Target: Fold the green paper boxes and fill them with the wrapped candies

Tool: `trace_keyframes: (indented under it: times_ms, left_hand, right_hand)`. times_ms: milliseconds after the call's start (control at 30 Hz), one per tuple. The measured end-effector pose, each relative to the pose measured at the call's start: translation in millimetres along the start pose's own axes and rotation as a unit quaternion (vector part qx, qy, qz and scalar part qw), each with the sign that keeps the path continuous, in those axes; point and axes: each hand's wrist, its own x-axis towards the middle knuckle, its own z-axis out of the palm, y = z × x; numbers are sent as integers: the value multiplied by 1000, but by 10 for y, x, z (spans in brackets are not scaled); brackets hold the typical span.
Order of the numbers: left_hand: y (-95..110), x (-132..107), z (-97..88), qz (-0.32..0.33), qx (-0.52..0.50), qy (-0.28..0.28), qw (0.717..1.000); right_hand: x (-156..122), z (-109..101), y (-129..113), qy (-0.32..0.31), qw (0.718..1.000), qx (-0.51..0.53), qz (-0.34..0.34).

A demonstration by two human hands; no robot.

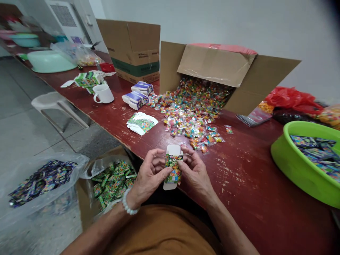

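Note:
A small green printed carton point(174, 168) is held upright between both hands at the table's near edge, its white flaps standing out at top and bottom. My left hand point(151, 173) grips its left side, thumb on the front. On the other side, my right hand point(195, 171) has its thumb on the front near the top, fingers behind. Just beyond lies a spread of small clear candy packets point(196, 127), spilling from a tipped cardboard box point(212, 65). Flattened green-and-white cartons point(142, 123) lie to the left of the packets.
Purple-and-white cartons point(136, 99) and a white mug point(103, 94) stand farther back on the red table point(239, 184). A green basin point(292, 166) of dark packets is at right. Below left are a box of green packs point(114, 180), a plastic bag point(45, 184) and a stool point(53, 101).

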Motion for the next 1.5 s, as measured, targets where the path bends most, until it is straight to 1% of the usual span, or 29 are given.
trace_keyframes:
  times_ms: [67, 100, 200, 300, 400, 500, 567, 667, 767, 867, 933, 967, 1000, 1067, 1100, 1133, 1200, 1267, 1367, 1433, 1500]
  left_hand:
    - [-37, -33, 14, 29, 32, 5, 999]
    - [-56, -44, 13, 33, 47, 5, 998]
    - [-85, -51, -12, 8, 67, -1, 998]
    - [-59, -20, -45, -17, 58, -3, 998]
    - [-11, 22, -56, -34, 70, -4, 997]
    - [14, 47, -58, -46, 83, -13, 995]
    - [9, 50, -63, -47, 82, -18, 995]
    - [-16, 44, -71, -52, 82, -28, 995]
    - [-36, 36, -62, -53, 35, -28, 998]
    - [-44, 21, -41, -64, -40, -3, 997]
    - [-56, 4, -26, -99, -87, 4, 991]
    - [-66, -6, -18, -130, -116, -9, 985]
    - [-80, -17, -10, -167, -147, -34, 974]
    - [-109, -34, 10, -236, -200, -90, 947]
    - [-120, -39, 21, -260, -215, -106, 935]
    - [-126, -40, 32, -272, -222, -110, 930]
    - [-123, -32, 56, -273, -221, -93, 932]
    - [-108, -18, 83, -267, -211, -81, 937]
    - [-103, 2, 125, -254, -190, -74, 945]
    - [-119, 10, 147, -233, -165, -67, 956]
    - [-139, 14, 156, -206, -136, -73, 966]
  right_hand:
    - [-13, 30, 17, 19, 999, 29, 6]
    - [-20, 37, 36, 19, 999, 32, 1]
    - [-30, 21, 104, -10, 999, -8, -31]
    - [-16, -32, 139, -29, 998, -47, -39]
    - [23, -81, 111, -15, 997, -78, -22]
    - [67, -104, 50, -25, 994, -102, 7]
    - [88, -102, 21, -37, 995, -89, 28]
    - [104, -93, 15, -28, 998, -39, 49]
    - [100, -91, 23, -32, 997, -38, 53]
    - [74, -76, 11, -34, 995, -91, 14]
    - [46, -51, -1, -11, 992, -125, -30]
    - [30, -38, -4, -2, 989, -137, -48]
    - [14, -27, -5, 2, 988, -144, -58]
    - [-15, -18, 0, -12, 987, -149, -55]
    - [-25, -21, 3, -28, 986, -154, -53]
    - [-33, -30, 5, -48, 983, -166, -56]
    - [-38, -53, 6, -80, 974, -199, -78]
    - [-32, -67, 2, -83, 969, -215, -87]
    - [-10, -54, -12, -62, 979, -187, -43]
    - [10, -29, -31, -68, 985, -161, -7]
    - [31, -2, -61, -79, 988, -128, 22]
